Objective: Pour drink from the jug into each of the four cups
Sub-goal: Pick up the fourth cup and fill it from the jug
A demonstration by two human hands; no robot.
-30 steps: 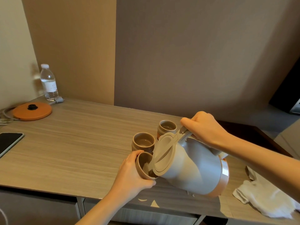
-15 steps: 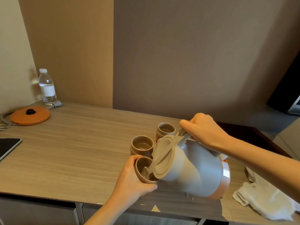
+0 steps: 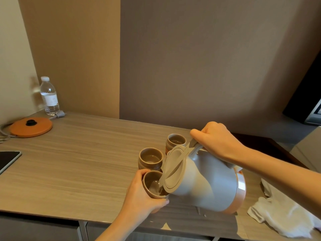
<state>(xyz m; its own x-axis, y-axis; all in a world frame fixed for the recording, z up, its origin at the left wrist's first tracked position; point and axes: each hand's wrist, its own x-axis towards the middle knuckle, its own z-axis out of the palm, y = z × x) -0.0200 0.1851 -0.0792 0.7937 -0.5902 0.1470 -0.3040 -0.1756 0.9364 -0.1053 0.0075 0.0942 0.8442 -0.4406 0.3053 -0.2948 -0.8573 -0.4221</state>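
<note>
At the far left edge of the pale wood-grain table (image 3: 78,162) lies a flat dark screen (image 3: 8,160). Behind it sit a round orange kettle base with a black stud (image 3: 31,126) and a clear plastic water bottle with a white cap (image 3: 49,96).

Toward the middle, my left hand (image 3: 140,195) wraps its fingers and thumb around a small brown ceramic cup (image 3: 152,185), which is tipped toward the spout near the table's front edge. Just behind it stands a second brown cup (image 3: 150,158), and farther back a third brown cup (image 3: 175,140). Both are upright, and both seem to hold some liquid already.

The grey plastic jug with a beige lid and copper base band (image 3: 205,180) is tilted steeply left, its lip over the cup I hold. My right hand (image 3: 217,140) grips its handle, thumb forward on the top of it.

A crumpled white cloth (image 3: 281,216) lies at the right.

I judge two cups done and this one filling. A fourth cup is not in view, perhaps hidden behind the jug, so it likely remains.
</note>
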